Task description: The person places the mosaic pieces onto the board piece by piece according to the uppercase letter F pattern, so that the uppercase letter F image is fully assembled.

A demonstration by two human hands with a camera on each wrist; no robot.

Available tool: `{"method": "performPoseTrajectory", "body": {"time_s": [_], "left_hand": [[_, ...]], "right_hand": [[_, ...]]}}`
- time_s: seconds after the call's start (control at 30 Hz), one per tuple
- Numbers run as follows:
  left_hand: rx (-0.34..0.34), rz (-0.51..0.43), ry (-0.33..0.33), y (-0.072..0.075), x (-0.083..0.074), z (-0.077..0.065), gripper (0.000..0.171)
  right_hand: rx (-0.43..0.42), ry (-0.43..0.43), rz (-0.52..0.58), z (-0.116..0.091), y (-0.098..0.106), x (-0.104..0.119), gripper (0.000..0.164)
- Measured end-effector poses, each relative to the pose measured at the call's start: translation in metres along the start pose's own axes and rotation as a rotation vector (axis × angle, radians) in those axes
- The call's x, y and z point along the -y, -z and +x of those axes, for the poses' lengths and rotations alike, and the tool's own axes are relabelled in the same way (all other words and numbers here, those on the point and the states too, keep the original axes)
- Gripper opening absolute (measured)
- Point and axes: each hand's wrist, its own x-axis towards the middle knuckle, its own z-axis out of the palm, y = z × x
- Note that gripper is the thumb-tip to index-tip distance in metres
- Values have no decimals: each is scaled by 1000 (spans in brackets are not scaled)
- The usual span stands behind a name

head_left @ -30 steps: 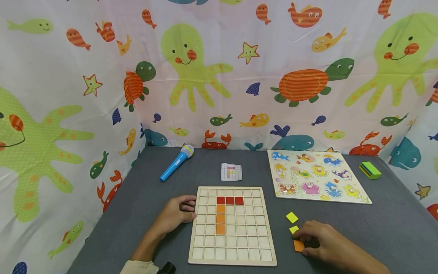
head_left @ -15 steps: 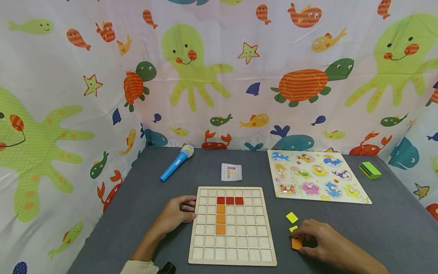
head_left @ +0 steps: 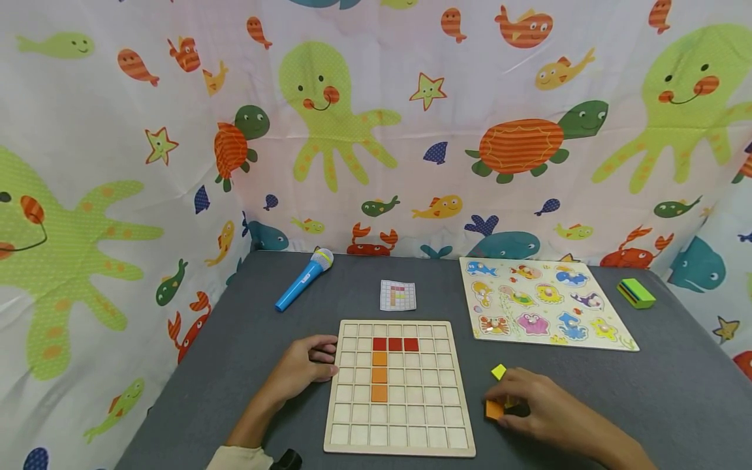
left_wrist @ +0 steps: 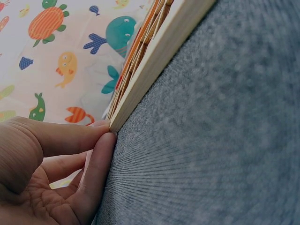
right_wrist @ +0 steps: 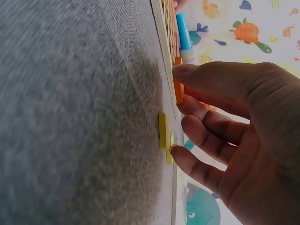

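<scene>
One orange tile (head_left: pixel 494 410) near board edge (head_left: pixel 465 414)

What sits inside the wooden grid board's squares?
The board holds three red tiles in a row and, below the leftmost, three orange tiles in a column. Whatever is beneath those six is covered.

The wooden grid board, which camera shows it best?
The head view: it shows the whole wooden grid board from above, with its cells, three red tiles and three orange tiles. The left wrist view shows part of it, steeply slanted, mostly its side; the right wrist view, only a narrow strip.
</scene>
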Motion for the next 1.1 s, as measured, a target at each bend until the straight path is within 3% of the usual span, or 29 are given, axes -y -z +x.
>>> {"method": "performPoseTrajectory", "body": {"time_s": [0.13,0.3,0.7,1.1], "left_hand": [[-1,6,6,0,0,1,60],[-9,9,23,-1,1,2,58],[-1,2,13,0,0,1,61],[-13,-2,32,0,-1,2,59]], "right_hand": [[11,-10,-19,6,-2,5,30],[-7,49,-6,15,-6,10,27],[-23,85,-50,36,-10,33,27],[-5,97,5,58,-18,50,27]]}}
